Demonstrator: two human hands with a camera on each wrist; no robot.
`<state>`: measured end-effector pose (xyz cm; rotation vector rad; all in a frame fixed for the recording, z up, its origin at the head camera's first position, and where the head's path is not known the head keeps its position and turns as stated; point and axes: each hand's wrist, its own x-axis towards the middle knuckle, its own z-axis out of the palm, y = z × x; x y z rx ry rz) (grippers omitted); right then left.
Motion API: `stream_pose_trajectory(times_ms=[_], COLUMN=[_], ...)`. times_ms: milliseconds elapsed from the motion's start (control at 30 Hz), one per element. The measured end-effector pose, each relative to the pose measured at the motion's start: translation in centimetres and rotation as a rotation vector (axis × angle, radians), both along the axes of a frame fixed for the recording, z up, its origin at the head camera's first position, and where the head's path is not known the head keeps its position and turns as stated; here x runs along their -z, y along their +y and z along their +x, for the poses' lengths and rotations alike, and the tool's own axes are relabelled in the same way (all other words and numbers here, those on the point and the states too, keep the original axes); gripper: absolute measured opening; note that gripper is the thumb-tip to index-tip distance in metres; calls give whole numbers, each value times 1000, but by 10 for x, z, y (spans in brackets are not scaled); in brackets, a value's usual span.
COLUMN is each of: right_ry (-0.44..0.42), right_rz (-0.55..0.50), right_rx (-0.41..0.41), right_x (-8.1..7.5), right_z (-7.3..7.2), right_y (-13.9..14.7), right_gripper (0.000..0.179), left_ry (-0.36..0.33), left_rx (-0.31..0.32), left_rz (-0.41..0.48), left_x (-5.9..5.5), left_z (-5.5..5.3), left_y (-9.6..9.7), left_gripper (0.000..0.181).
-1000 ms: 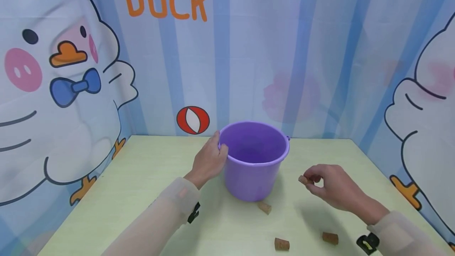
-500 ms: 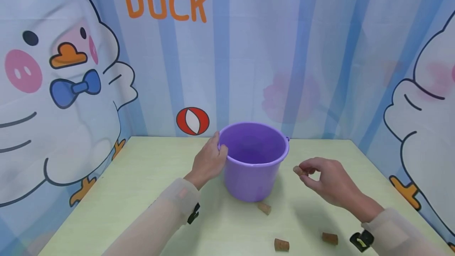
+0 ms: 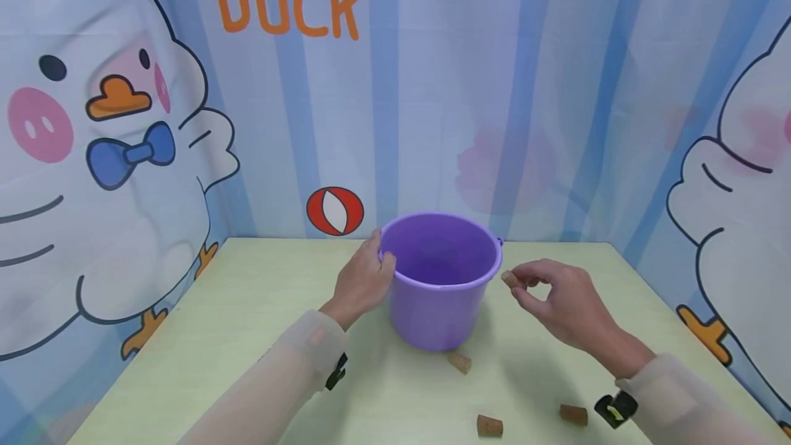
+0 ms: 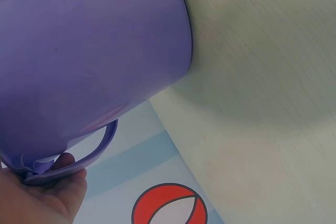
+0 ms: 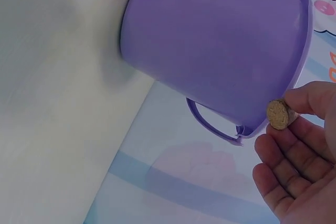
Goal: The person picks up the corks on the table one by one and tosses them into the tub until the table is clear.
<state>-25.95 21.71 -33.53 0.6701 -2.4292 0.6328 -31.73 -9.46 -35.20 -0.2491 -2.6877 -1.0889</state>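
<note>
A purple bucket (image 3: 439,314) stands upright on the table, its mouth facing up. My left hand (image 3: 363,277) grips its rim on the left side; in the left wrist view the fingers (image 4: 73,187) curl by the handle (image 4: 100,153). Just right of the rim, my right hand (image 3: 565,301) pinches a cork (image 3: 510,279) between thumb and fingertips, above the table. The right wrist view shows the round end of that cork (image 5: 278,115). One loose cork (image 3: 460,362) lies against or close to the bucket's base. The bottom inside the bucket is hidden from view.
Two more corks lie nearer the front: one cork (image 3: 490,426) in the middle and another cork (image 3: 574,415) to its right. A pale yellow table (image 3: 259,294) carries everything. Behind it hangs a blue striped curtain (image 3: 420,88) with duck pictures.
My right hand has moved up and to the left with the cork, closer to the bucket's rim. The left hand, the bucket and the loose corks have stayed in place.
</note>
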Motion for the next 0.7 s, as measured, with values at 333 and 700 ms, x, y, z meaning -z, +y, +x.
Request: stream_pose_trajectory(times_ms=[333, 700], right_ry=[12, 12], right_rz=[-24, -16], right_rx=[-3, -9], right_x=[-10, -21], right_z=[-1, -5], right_y=[-9, -18], right_gripper=[19, 19], left_ry=[5, 7], left_rx=[-1, -6], left_rz=[2, 1], left_x=[1, 1], left_z=[0, 0], left_y=[0, 0], left_gripper=[67, 66])
